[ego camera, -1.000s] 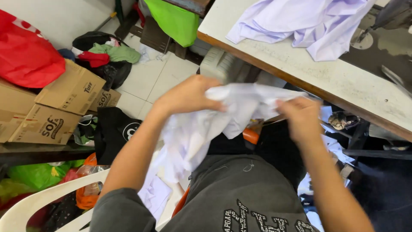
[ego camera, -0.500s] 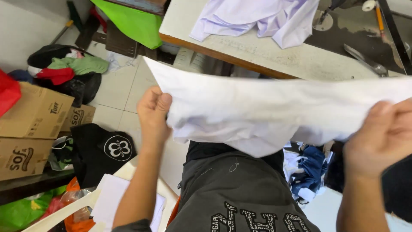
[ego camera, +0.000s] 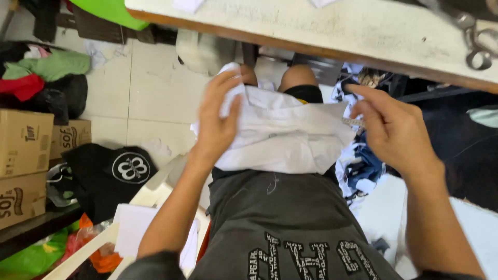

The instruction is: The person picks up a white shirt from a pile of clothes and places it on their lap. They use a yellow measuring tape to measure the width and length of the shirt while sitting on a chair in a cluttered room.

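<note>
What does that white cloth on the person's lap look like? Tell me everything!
The white cloth looks like thin, soft woven fabric, plain and creased, folded into loose layers. It lies across the lap, just below the table edge. The left hand presses flat on its left side, fingers spread. The right hand pinches something small at its right corner.

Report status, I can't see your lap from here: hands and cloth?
Left hand pressing white fabric piece flat on lap. Right hand open at its right edge, fingers nearly touching. Worn white worktable just ahead.
</note>
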